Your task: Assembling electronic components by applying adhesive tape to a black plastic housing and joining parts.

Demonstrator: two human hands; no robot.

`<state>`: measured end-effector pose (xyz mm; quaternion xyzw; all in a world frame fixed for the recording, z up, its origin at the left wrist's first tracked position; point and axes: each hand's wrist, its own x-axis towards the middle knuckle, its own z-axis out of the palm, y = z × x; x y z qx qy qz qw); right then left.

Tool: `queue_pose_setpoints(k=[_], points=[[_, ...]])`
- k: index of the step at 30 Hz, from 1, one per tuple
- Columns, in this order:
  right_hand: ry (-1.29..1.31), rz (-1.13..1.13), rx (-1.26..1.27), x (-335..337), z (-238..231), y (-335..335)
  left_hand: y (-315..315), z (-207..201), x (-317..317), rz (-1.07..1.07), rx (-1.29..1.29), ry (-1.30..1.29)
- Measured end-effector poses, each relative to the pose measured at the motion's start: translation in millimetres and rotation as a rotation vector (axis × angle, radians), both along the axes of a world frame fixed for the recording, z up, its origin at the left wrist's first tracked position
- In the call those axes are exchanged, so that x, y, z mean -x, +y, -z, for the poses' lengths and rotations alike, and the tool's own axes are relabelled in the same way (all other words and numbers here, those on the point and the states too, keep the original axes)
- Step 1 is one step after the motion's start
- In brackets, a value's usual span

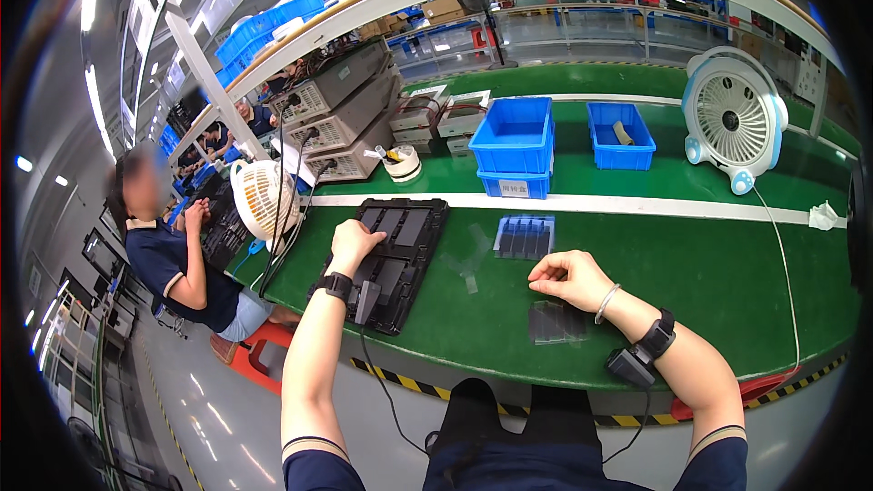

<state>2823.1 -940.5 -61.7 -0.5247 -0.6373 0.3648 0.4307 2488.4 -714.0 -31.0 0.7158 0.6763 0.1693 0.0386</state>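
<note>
My left hand [356,245] is over a black moulded tray [431,241], its fingers drawn together at the dark rectangular panels [412,227] in the tray's pockets. What those fingers hold, if anything, is hidden. My right hand [573,276] hovers above the green tabletop with thumb and fingertips pinched; anything between them is too small to make out. Just beyond it lies a row of dark strips on a bluish film sheet [525,236]. Nearer to me, under the right wrist, rests a sheet of clear, dark-looking film strips [556,323].
Two stacked blue bins [514,141] and a blue bin [622,141] stand behind a white rail. A fan [735,118] is at far right, another fan [264,198] at left. Grey equipment boxes [341,118] and a tape roll [401,164] sit further back. A co-worker [177,250] sits at left.
</note>
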Motion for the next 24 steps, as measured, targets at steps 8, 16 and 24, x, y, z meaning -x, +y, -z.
queue_pose_setpoints(k=[8, 16, 24], points=[[-0.017, -0.021, 0.028, -1, -3, 0, 11, -11, -11, -0.12, 0.175, 0.119], [-0.06, -0.038, 0.021, 5, -8, -4, 10, 4, 10, -0.026, 0.13, -0.625], [0.191, -0.052, -0.069, 26, -36, -17, -143, -18, -32, 0.54, 0.381, -1.127]])
